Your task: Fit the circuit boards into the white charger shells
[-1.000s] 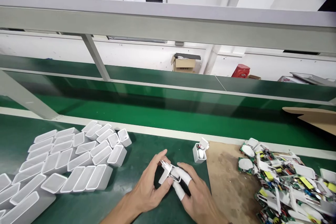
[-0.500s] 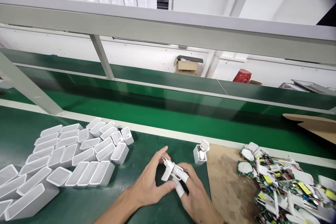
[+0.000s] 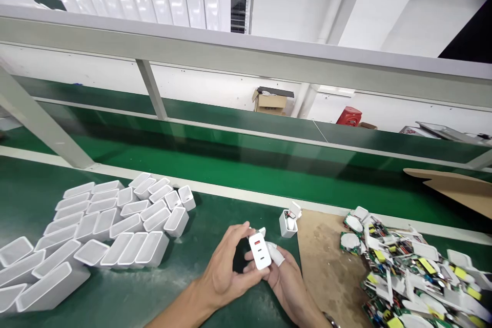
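Evidently both hands, left (image 3: 225, 266) and right (image 3: 283, 271), have fingers clamped on the white charger piece (image 3: 260, 251), mid-desk (image 3: 207, 279), ports facing the wearer, probably for checking. Empty casings (image 3: 152, 248) stand mouth-up left, likely for easy filling.

The white piece (image 3: 255, 260) now shows its ports (image 3: 260, 250).

Open green tabletop (image 3: 223, 210) between white casings (image 3: 126, 225) and cardboard sheet (image 3: 323, 261).
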{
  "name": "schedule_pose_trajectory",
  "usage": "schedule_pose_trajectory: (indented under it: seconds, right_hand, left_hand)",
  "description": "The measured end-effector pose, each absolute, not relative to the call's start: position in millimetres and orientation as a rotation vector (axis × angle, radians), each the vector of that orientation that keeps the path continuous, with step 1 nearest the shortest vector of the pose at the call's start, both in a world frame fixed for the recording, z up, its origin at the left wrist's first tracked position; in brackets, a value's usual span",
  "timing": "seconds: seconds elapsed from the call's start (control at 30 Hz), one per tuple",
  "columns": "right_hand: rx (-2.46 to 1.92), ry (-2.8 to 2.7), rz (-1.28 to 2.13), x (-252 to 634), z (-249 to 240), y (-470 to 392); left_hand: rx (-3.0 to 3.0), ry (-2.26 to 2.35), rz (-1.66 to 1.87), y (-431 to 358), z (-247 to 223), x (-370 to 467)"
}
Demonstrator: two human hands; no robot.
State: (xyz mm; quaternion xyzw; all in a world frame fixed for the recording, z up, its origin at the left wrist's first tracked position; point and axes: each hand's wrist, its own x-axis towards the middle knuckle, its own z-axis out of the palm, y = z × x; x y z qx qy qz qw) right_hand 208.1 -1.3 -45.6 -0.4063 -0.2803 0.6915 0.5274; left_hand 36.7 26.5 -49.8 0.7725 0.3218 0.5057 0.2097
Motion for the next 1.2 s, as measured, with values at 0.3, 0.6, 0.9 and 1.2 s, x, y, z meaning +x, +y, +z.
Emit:
schedule_pose_trajectory:
  seconds: [0.3,0.6,0.9,1.2]
  right_hand:
    - [-0.993,-0.680,1.609,211.3,-54.5,4.0]
    - [-1.186,-1.542,0.500,234.2,-60.9,-4.1]
    - [-1.408,-1.019,0.669,265.5,-93.5,27.4]
    - [-1.480,-1.376,0.096,258.9,-53.4,-2.7]
  left_hand:
    - [2.192,0.905,1.359,28.8,-48.8,37.8]
    - [2.092,1.253,1.071,52.2,-65.5,38.7]
    - [1.875,1.161,0.766,101.8,-55.8,104.2]
    - [2.309,1.357,0.874,33.9,-17.4,20.8]
